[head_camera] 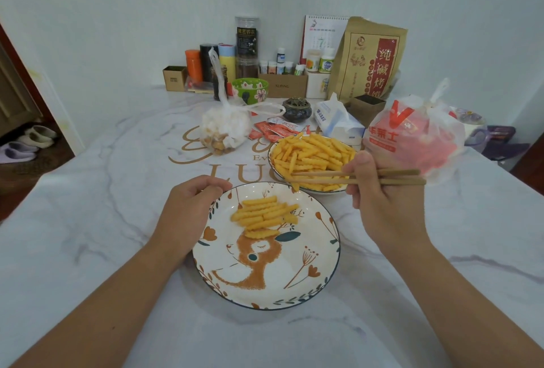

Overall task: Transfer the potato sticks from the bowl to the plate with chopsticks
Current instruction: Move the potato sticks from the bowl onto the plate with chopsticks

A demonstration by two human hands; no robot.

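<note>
A bowl (pixel 272 152) heaped with crinkle-cut potato sticks (pixel 313 151) stands behind a deer-patterned plate (pixel 265 279). On the plate's far half lies a small pile of sticks (pixel 263 214). My right hand (pixel 379 205) grips a pair of wooden chopsticks (pixel 391 177) that point left over the bowl's near side. Their tips pinch one upright potato stick (pixel 293 166) above the bowl's near-left edge. My left hand (pixel 188 208) holds the plate's left rim, fingers curled over its edge.
A clear bag of snacks (pixel 225 129), sauce packets (pixel 272 129), a tissue pack (pixel 338 121) and a red-and-white plastic bag (pixel 412 138) crowd around the bowl. Jars, bottles, boxes and a brown paper bag (pixel 372 61) line the wall. The marble table (pixel 88 220) stretches left and front.
</note>
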